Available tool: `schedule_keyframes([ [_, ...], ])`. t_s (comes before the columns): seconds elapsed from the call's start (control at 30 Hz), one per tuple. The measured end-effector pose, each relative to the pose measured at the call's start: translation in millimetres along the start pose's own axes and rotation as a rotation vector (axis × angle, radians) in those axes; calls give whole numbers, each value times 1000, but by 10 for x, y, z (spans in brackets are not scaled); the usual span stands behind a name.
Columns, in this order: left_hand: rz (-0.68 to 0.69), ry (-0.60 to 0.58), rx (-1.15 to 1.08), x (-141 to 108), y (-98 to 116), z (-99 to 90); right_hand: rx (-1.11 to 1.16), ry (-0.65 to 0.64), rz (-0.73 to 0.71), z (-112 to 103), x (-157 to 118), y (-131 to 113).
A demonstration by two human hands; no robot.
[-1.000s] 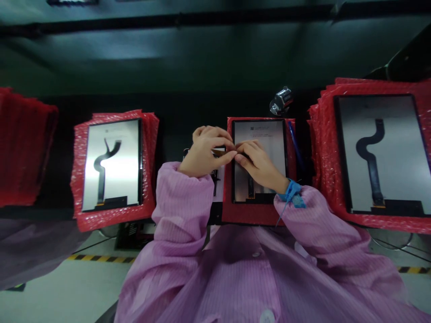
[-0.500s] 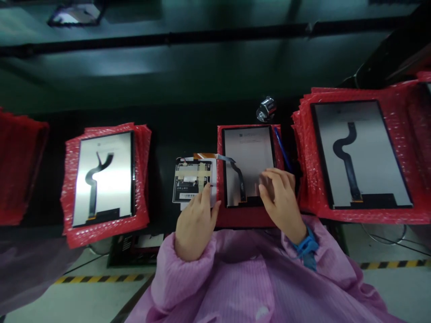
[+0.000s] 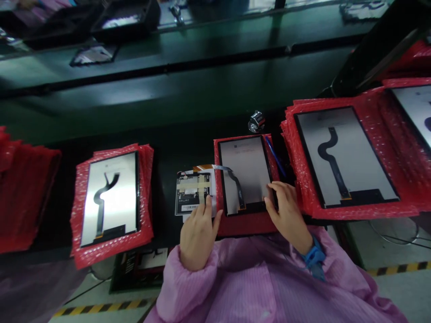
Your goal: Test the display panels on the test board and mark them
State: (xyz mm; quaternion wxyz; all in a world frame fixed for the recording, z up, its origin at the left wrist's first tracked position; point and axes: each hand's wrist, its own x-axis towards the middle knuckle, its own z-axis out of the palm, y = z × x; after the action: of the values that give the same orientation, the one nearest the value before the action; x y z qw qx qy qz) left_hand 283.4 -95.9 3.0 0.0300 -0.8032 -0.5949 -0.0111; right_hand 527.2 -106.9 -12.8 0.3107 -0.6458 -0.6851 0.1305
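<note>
A display panel point(image 3: 249, 166) lies face down on red bubble wrap point(image 3: 249, 227) in front of me. Its dark flex cable point(image 3: 236, 183) joins an orange and grey ribbon point(image 3: 205, 167) that runs left to a small circuit board point(image 3: 188, 186) with pale tape across it. My left hand point(image 3: 198, 233) rests with fingers stretched over the board's lower right corner, the index finger touching near it. At the panel's lower right edge is my right hand point(image 3: 287, 213), fingers and thumb apart, fingertips on or just above the panel's back.
Stacks of red bubble wrap with display panels on top stand left point(image 3: 117, 202) and right point(image 3: 346, 157). A further red stack point(image 3: 23, 197) is at far left. A blue pen-like tool point(image 3: 275, 156) and a shiny metal cylinder point(image 3: 257, 121) lie beyond the panel.
The camera view has tilted and shifted, showing more of the bench's back. My right hand has drawn slightly toward the panel's right edge; my left hand stays at the board.
</note>
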Motion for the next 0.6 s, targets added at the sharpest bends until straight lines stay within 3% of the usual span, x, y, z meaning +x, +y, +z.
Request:
schedule_keyframes([
  [0.17,20,3,-53,41,-93,33,-51,-7,36,45,-66,-27],
  [0.23,19,54,-108,74,-90,13,-61,0,50,63,-84,-49],
  [0.33,-7,208,-253,122,55,40,-46,1,67,99,-85,-78],
  [0.4,3,250,-354,135,201,110,-3,2,104,114,-63,-84],
  [0.5,-3,188,-448,129,330,207,153,2,239,55,-5,-90],
  [0.6,-34,103,-548,138,257,177,374,-49,377,-153,45,-177],
])
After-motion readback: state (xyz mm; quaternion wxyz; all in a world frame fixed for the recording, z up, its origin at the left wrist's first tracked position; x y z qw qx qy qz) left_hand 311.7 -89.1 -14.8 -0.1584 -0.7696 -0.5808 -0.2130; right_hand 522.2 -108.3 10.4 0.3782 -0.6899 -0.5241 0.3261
